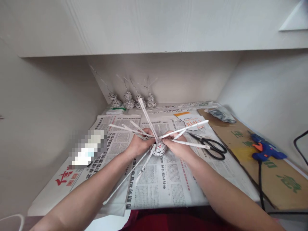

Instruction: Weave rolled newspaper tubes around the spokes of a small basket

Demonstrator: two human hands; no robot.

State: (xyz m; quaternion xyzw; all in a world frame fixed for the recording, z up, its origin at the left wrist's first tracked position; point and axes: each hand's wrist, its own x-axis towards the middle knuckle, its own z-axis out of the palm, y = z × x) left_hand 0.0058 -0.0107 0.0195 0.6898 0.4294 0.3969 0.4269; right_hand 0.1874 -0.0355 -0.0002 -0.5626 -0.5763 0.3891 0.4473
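Observation:
A small round basket-like piece woven from rolled newspaper (159, 150) is held upright over the newspaper-covered table in front of me. Several paper tubes (148, 120) spread out from its top in all directions. My left hand (142, 142) grips the rim from the left, thumb pressed near the base of the tubes. From the right, my right hand (176, 144) pinches the opposite side of the rim, with tubes passing over its fingers. Both hands are closed, and the fingertips behind the weave are partly hidden.
Black scissors (211, 146) lie right of my hands beside a printed paper packet (190, 121). A blue glue gun (267, 149) rests on cardboard (245, 154) at far right, with a crumpled cloth (221, 114) behind. Several finished woven gourds (129, 100) stand along the back wall.

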